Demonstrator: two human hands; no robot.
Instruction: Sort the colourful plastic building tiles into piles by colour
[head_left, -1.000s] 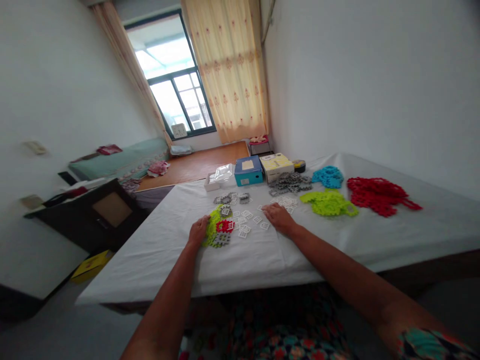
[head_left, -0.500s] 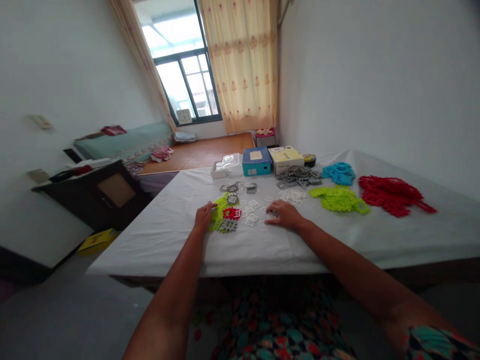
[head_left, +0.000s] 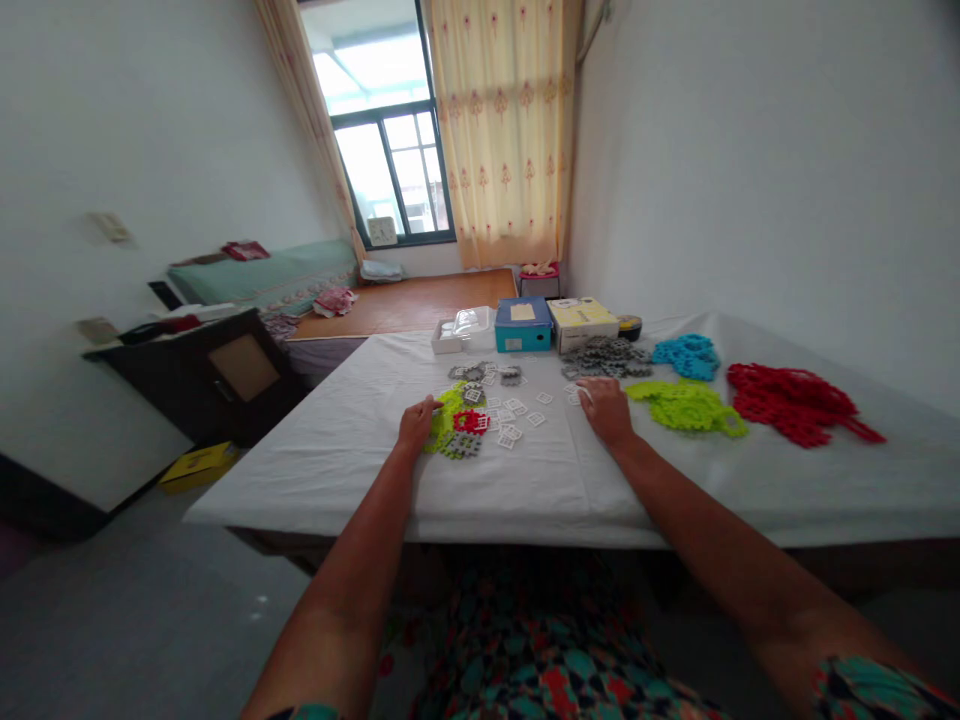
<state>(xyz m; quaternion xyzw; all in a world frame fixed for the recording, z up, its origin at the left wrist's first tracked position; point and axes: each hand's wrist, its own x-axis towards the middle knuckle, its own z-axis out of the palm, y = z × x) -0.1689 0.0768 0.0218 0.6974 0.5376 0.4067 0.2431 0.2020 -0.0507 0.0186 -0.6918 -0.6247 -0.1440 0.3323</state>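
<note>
My left hand (head_left: 417,422) rests at the left edge of a small joined patch of lime, red and grey plastic tiles (head_left: 459,428). Its thumb lies on the lime part and it grips that edge. My right hand (head_left: 606,410) lies flat on the white cloth, fingers stretched forward. Its fingertips touch a little heap of white square tiles (head_left: 576,392). More white tiles (head_left: 517,410) are scattered between my two hands. Both forearms reach over the near edge of the table (head_left: 525,485).
Behind the hands lie heaps of tiles: grey (head_left: 604,355), blue (head_left: 686,355), lime (head_left: 686,408), red (head_left: 795,402). A clear tub (head_left: 465,328), a blue box (head_left: 523,325), a pale box (head_left: 581,318) and a tape roll (head_left: 631,325) line the far edge. A dark cabinet (head_left: 225,375) stands at the left.
My right hand has moved right and farther back, from the scattered white tiles to the little heap. My left hand has stayed on the joined patch. The camera has tilted slightly.
</note>
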